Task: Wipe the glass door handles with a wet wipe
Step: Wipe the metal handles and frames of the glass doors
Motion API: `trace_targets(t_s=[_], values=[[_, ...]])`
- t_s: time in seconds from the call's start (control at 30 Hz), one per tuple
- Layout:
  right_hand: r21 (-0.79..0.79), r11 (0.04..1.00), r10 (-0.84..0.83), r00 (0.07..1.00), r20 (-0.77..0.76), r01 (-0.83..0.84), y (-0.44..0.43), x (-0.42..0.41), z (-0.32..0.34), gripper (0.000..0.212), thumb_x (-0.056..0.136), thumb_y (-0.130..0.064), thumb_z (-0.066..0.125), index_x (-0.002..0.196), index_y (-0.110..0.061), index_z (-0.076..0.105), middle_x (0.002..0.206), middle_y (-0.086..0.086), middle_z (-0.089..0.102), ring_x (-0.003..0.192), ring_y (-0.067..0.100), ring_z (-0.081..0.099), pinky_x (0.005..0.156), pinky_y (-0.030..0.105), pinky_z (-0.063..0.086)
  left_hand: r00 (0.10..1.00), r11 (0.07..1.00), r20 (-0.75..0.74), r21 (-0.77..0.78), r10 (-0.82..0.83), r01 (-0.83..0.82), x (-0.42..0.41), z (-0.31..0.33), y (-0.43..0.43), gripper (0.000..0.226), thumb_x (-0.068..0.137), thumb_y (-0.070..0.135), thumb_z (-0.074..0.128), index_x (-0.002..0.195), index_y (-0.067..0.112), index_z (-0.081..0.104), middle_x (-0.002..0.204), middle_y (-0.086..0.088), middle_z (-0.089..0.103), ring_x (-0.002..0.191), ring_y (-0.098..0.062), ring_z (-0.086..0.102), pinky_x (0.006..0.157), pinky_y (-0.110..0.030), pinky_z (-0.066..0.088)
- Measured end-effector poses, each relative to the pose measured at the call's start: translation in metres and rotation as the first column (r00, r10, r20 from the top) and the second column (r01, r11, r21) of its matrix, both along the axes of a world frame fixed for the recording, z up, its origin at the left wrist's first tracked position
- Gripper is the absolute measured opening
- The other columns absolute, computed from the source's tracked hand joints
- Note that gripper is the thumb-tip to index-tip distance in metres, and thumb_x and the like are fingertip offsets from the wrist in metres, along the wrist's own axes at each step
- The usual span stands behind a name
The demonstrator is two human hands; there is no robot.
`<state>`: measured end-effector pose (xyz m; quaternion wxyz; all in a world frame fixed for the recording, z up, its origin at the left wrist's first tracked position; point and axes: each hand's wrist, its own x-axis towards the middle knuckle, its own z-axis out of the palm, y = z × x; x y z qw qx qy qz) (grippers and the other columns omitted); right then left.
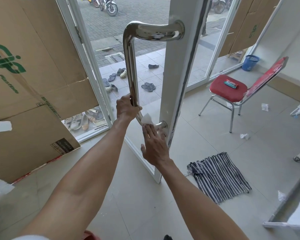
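- While the left hand [126, 108] wraps closed around the lower part of the long polished chrome pull handle [131, 66], the right hand [154, 146] presses a thin white wet wipe [147, 119] against the handle's bottom bend, near its lower mount on the white-framed glass door [173, 70].
- Right-hand fingers [150, 131] lie flat and close together over the wipe; whether the thumb pinches it from below cannot be told.
- Judging by its creased, lifted corner, the wipe is limp, light and damp, so it probably bunches or slips unless it is held wrapped round the tube under the palm and fingers.
- By its mirror finish, the handle looks rigid, smooth and slippery once wet; gripping it bare-handed, as the left hand does, likely steadies the swinging door but may leave fresh prints.
- Best hold for the wipe seems to be around the tube, sliding along it.
- On the tiled floor [215, 122] lie crumpled white scraps [244, 136], and a red padded chair [228, 91] stands well apart from the door.
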<state>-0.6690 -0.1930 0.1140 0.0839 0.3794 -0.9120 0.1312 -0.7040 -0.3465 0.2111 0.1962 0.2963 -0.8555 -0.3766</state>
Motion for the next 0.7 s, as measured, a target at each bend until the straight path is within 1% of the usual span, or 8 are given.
trace_targets(t_s=[0.07,0.13,0.2,0.3,0.37,0.43,0.57,0.7], values=[[-0.040,0.993,-0.115,0.993,0.002,0.115,0.004,-0.003,0.001,0.073,0.082,-0.022,0.056,0.147,-0.003,0.028,0.153,0.013,0.033,0.143,0.026,0.025,0.117,0.048,0.019,1.000,1.000,0.005,-0.001,0.001,-0.001,0.000,0.000,-0.001,0.031,0.063,0.016,0.087,0.077,0.024,0.061,0.081,0.000,0.071,0.079,-0.017,0.069,0.076,-0.028,0.057],[-0.092,0.963,-0.250,0.967,0.050,0.254,0.012,-0.003,-0.002,0.069,0.083,-0.018,0.053,0.146,-0.004,0.029,0.152,0.013,0.033,0.144,0.025,0.024,0.118,0.048,0.018,1.000,1.000,0.019,0.000,-0.008,0.008,-0.001,0.001,-0.002,0.032,0.063,0.016,0.087,0.077,0.024,0.060,0.079,0.001,0.068,0.078,-0.017,0.068,0.076,-0.026,0.057],[-0.090,0.952,-0.290,0.956,0.044,0.293,0.018,-0.001,-0.008,0.066,0.085,-0.015,0.050,0.147,-0.004,0.029,0.152,0.014,0.033,0.144,0.025,0.025,0.118,0.049,0.017,0.999,1.000,0.036,0.001,-0.030,0.030,-0.001,0.002,-0.004,0.031,0.064,0.015,0.087,0.077,0.022,0.060,0.077,0.002,0.065,0.077,-0.017,0.065,0.072,-0.023,0.054],[-0.089,0.958,-0.271,0.962,0.030,0.273,0.017,0.001,-0.010,0.067,0.084,-0.014,0.048,0.147,-0.004,0.029,0.151,0.014,0.035,0.143,0.026,0.026,0.118,0.049,0.016,0.994,0.998,0.086,0.003,-0.070,0.070,-0.002,0.006,-0.007,0.026,0.067,0.015,0.085,0.079,0.016,0.062,0.081,-0.001,0.065,0.074,-0.016,0.064,0.063,-0.020,0.049],[-0.071,0.972,-0.222,0.975,0.022,0.223,0.010,0.002,-0.007,0.069,0.083,-0.013,0.048,0.148,-0.004,0.026,0.153,0.014,0.032,0.145,0.026,0.021,0.119,0.049,0.013,0.986,0.994,0.127,0.027,-0.107,0.105,-0.002,0.012,-0.012,0.023,0.070,0.015,0.083,0.080,0.013,0.062,0.081,-0.001,0.063,0.070,-0.013,0.062,0.056,-0.017,0.046],[-0.034,0.989,-0.141,0.990,0.025,0.142,0.000,0.005,-0.003,0.072,0.083,-0.010,0.048,0.150,-0.003,0.021,0.157,0.013,0.024,0.147,0.027,0.014,0.120,0.050,0.010,0.979,0.989,0.148,0.063,-0.142,0.134,-0.003,0.017,-0.019,0.021,0.072,0.017,0.082,0.083,0.011,0.065,0.080,0.003,0.057,0.068,-0.007,0.057,0.055,-0.016,0.043],[0.047,0.999,0.008,0.998,0.059,-0.011,-0.025,0.005,0.009,0.073,0.086,-0.011,0.046,0.151,-0.003,0.014,0.160,0.011,0.011,0.148,0.026,0.006,0.118,0.051,0.000,0.983,0.980,0.074,0.121,-0.165,0.155,-0.002,0.023,-0.026,0.018,0.068,0.013,0.084,0.081,0.008,0.072,0.077,-0.001,0.065,0.071,-0.015,0.063,0.065,-0.026,0.054],[0.069,0.998,-0.005,0.998,0.066,0.000,-0.035,0.006,0.014,0.071,0.085,-0.008,0.046,0.149,-0.001,0.016,0.160,0.012,0.014,0.148,0.026,0.007,0.118,0.050,0.000,0.975,0.961,-0.075,0.169,-0.208,0.218,0.004,0.026,-0.031,0.025,0.064,0.010,0.085,0.087,0.008,0.075,0.081,0.002,0.072,0.077,-0.012,0.069,0.076,-0.028,0.057]])
